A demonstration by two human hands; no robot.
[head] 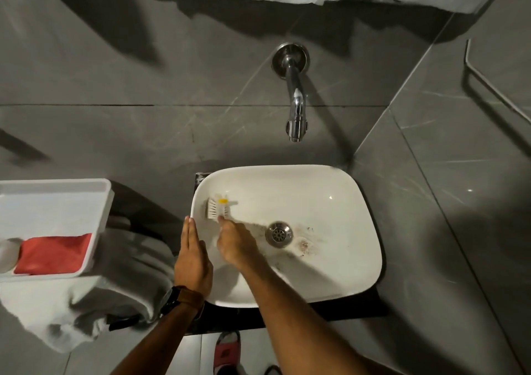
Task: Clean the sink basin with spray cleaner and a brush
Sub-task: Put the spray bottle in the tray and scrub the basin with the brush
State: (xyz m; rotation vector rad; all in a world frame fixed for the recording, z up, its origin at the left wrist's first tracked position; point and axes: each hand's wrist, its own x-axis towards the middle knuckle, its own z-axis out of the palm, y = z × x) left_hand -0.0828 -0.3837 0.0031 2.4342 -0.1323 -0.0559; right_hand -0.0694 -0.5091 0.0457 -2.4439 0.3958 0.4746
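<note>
The small white plastic scrubbing brush with a yellow spot on its back (219,208) is being held inside the white ceramic countertop sink basin (330,191), bristles being pressed toward the left inner wall near the far-left corner. Its handle is being gripped by the right hand (235,242), fingers curled closed round it; the handle itself is mostly hidden under the hand. The brush's long axis is being kept running from the hand up and leftward, so the head lies ahead and to the left of the grip, away from the round metal drain (278,234).

The left hand (193,257) is being rested flat along the basin's left rim, fingers pressed together and extended, holding nothing.

Brownish stains (304,245) are being left untouched just right of the drain, well apart from the brush head. Judgement: scrubbing is in progress; the right hand, the nearer one, would need to be swept rightward across the drain to reach them. No spray bottle is being seen.
</note>
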